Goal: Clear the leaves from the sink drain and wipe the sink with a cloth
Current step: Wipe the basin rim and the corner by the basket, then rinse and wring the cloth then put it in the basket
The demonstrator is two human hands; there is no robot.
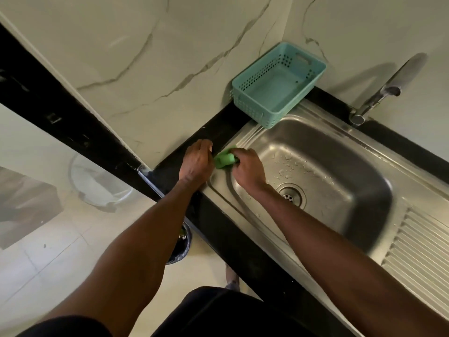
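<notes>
A bunched green cloth lies on the wet steel sink's left rim; the drain looks bare.

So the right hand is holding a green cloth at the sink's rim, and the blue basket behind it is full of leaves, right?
Not quite. In the head view the right hand holds the green cloth at the sink's rim, but the blue basket is empty.

Right hand gripping green cloth on steel sink rim, left hand beside it

veined marble wall, black countertop, pale floor
</notes>
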